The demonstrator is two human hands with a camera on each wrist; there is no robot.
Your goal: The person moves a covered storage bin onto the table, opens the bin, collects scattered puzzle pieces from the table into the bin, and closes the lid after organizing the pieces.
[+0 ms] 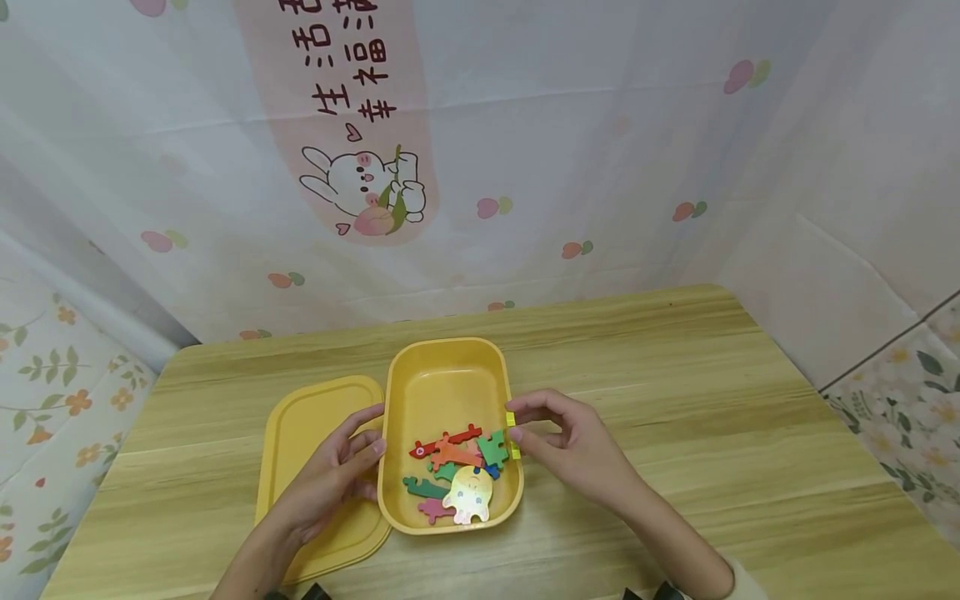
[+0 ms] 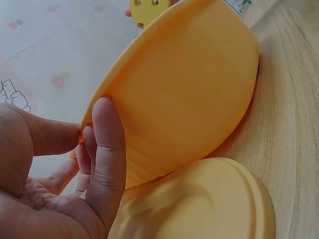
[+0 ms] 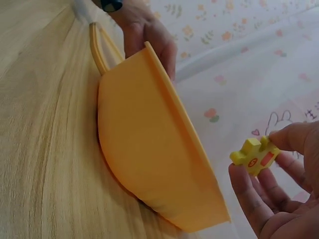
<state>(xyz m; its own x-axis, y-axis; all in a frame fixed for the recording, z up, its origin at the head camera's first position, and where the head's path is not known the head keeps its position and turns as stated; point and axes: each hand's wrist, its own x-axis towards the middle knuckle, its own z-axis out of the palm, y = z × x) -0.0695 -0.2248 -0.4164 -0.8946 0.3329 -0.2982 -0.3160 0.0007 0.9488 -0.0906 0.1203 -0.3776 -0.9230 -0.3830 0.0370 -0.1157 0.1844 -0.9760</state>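
Observation:
A yellow plastic box (image 1: 450, 392) stands on the table with several coloured puzzle pieces in its near half. Among them are an orange piece (image 1: 457, 454), a green piece (image 1: 493, 450), a red strip (image 1: 468, 434) and a pale animal-face piece (image 1: 471, 493). My left hand (image 1: 337, 475) grips the box's left rim, thumb and fingers on either side of it in the left wrist view. Just beyond the right rim, my right hand (image 1: 577, 450) pinches a yellow puzzle piece (image 3: 256, 155) between thumb and fingers; it bears a small circled mark and a red patch.
To the left of the box lies its yellow lid (image 1: 307, 425), partly under my left forearm and against the box. The wooden table (image 1: 660, 375) reaches back to a white printed cloth (image 1: 600, 167), with flowered cloth (image 1: 67, 417) at the left side.

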